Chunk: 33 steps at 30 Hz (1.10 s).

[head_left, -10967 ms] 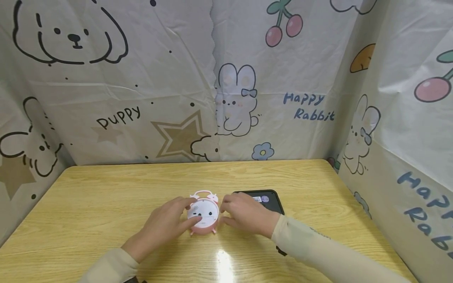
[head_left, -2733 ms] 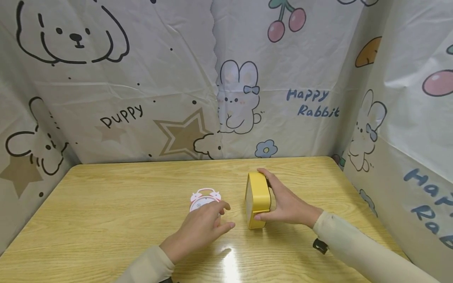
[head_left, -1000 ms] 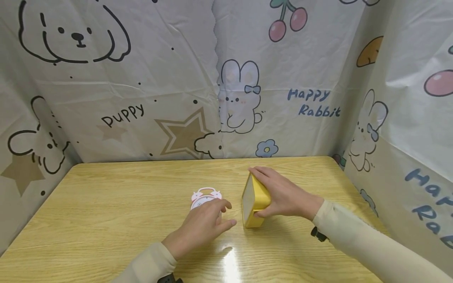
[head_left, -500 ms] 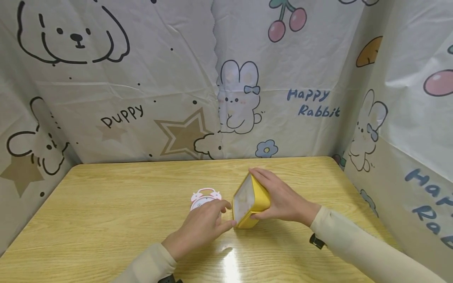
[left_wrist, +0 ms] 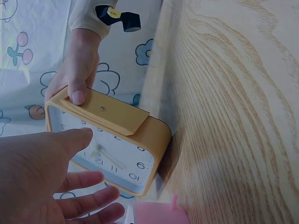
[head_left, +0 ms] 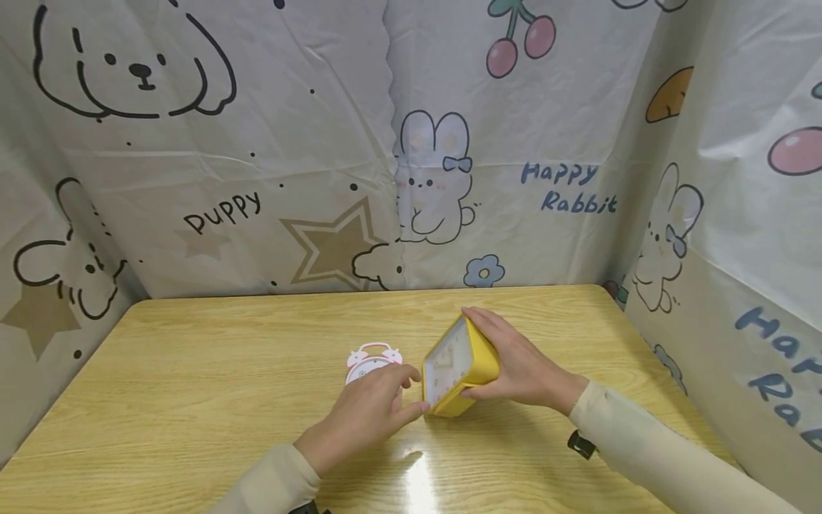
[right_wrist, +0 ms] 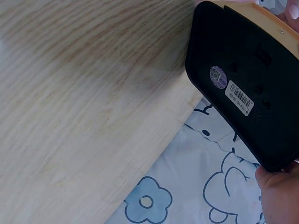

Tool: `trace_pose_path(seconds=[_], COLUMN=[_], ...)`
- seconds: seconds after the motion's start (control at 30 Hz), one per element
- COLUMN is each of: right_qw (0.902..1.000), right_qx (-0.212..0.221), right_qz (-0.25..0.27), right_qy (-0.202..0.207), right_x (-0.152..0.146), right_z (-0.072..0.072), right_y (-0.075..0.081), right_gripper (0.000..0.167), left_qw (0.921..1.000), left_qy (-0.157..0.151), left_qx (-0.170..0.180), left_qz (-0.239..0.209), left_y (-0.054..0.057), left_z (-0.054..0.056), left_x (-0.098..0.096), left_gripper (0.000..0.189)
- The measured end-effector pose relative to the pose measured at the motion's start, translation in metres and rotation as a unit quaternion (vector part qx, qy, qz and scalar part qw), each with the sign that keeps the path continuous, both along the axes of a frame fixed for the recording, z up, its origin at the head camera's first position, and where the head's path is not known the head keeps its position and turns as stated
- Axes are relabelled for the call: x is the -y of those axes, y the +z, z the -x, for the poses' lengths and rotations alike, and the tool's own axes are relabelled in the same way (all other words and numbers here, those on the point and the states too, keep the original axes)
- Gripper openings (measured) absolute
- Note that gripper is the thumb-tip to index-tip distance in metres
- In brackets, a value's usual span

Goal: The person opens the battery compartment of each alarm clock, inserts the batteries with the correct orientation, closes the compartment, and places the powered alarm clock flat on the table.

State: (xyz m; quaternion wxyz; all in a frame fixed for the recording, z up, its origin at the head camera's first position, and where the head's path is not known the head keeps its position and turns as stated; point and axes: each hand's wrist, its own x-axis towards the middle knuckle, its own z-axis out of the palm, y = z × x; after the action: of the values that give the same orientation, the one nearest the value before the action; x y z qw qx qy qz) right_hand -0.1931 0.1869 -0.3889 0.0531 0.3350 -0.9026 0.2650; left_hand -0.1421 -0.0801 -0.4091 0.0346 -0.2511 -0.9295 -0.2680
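My right hand (head_left: 526, 365) grips a yellow square clock (head_left: 483, 363) by its top and near side, the thumb on the side facing me. The clock stands tilted on the table, its white numbered dial (left_wrist: 110, 149) turned toward the left. In the right wrist view its black back (right_wrist: 233, 56) carries a barcode label and a round purple sticker. My left hand (head_left: 362, 410) has relaxed, parted fingers close to the dial's left edge and holds nothing. Behind that hand, and partly hidden by it, is a small pink-and-white twin-bell alarm clock (head_left: 369, 368).
The wood-grain table (head_left: 225, 371) extends around both clocks. A cloth printed with cartoon puppies and rabbits (head_left: 308, 143) hangs along its back and sides. Dark straps show at both wrists, such as the right wrist strap (head_left: 581, 444).
The yellow clock, earlier lying with its black back up, now stands in my right hand. Over the last second its dial has swung further into view. My left hand stays nearly still.
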Motion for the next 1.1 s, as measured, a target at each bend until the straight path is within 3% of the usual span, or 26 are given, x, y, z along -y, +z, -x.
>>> trace_pose_path(seconds=[0.57,1.1], right_qw=[0.9992,0.996], right_qx=[0.033,0.073], right_qz=[0.009,-0.031], right_qy=[-0.021,-0.042], right_x=[-0.02,-0.033], right_z=[-0.002,0.001], right_y=[-0.008,-0.021], right_gripper=[0.122,0.124], left_qw=[0.9992,0.9993], left_qy=[0.013,0.015], left_qx=[0.038,0.033], left_qz=[-0.004,0.005], left_y=[0.001,0.003], left_z=[0.001,0.0], left_x=[-0.002,-0.003], left_gripper=[0.039,0.037])
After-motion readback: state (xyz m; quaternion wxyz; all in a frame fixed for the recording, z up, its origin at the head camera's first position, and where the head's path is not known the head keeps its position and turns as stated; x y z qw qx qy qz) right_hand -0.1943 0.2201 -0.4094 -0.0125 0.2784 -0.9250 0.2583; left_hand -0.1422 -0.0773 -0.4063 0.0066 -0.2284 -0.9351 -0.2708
